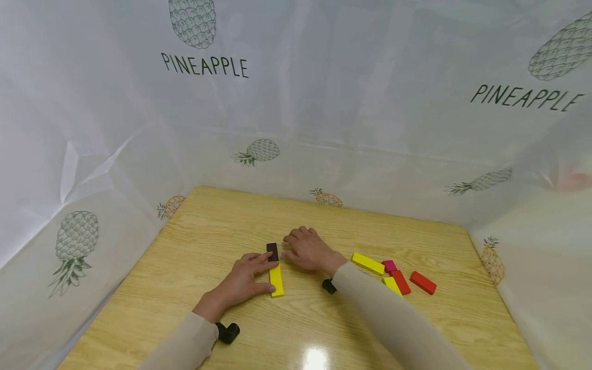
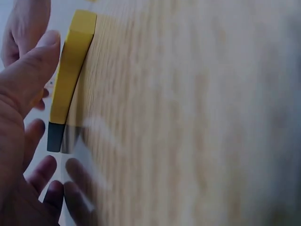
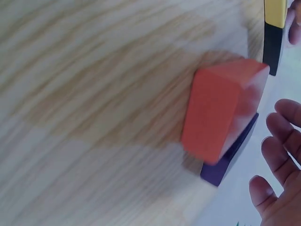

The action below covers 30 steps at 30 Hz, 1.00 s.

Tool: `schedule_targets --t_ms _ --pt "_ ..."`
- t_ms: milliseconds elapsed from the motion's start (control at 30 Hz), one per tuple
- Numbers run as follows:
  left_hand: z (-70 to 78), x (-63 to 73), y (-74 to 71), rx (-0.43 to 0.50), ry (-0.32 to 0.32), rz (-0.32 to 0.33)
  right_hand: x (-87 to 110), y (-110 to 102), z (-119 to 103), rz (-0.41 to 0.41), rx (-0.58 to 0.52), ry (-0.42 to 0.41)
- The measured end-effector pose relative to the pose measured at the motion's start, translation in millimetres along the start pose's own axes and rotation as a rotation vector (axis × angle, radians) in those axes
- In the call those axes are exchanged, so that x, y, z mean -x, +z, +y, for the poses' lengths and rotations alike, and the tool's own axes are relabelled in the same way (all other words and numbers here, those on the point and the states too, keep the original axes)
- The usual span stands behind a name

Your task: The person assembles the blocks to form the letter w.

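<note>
On the wooden table, a yellow block [image 1: 276, 282] and a black block [image 1: 272, 252] lie end to end in one line. My left hand [image 1: 243, 278] is along their left side, its thumb by the yellow block's near end and its fingers over the line towards the black end. Just right of the black block, my right hand [image 1: 309, 250] hovers low with loosely bent fingers. In the right wrist view, an orange-red block [image 3: 221, 110] and a dark purple block [image 3: 221, 167] lie beside that hand, apart from its fingers. The head view hides both beneath the right hand.
Right of my right forearm lie a long yellow block [image 1: 368, 263], a magenta block [image 1: 389, 265], a red block [image 1: 400, 282], a shorter-looking yellow block [image 1: 392, 285] partly behind the sleeve, and another red block [image 1: 423, 282]. A pineapple-print sheet [image 1: 296, 113] surrounds the table's back and sides.
</note>
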State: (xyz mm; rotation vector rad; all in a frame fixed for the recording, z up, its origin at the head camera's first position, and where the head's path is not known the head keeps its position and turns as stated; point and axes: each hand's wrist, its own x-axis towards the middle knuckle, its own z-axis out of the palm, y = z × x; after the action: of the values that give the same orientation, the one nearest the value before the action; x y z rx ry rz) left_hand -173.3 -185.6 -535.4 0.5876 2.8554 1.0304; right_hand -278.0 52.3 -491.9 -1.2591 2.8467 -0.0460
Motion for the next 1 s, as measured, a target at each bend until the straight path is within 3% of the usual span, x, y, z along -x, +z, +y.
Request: schedule_targets --t_ms 167,567,1000 --pt "-2.2 -2.2 -2.5 -0.022 0.004 -0.039 12.7 -2.5 10.1 0.039 -0.01 0.001" --pt "-1.4 -2.8 -3.1 0.004 -0.009 -0.046 42.4 -3.8 33.5 0.06 -0.021 0.048" --pt "-2.7 -2.6 -3.0 0.006 -0.026 -0.044 56.6 -6.1 34.0 0.073 -0.042 -0.012"
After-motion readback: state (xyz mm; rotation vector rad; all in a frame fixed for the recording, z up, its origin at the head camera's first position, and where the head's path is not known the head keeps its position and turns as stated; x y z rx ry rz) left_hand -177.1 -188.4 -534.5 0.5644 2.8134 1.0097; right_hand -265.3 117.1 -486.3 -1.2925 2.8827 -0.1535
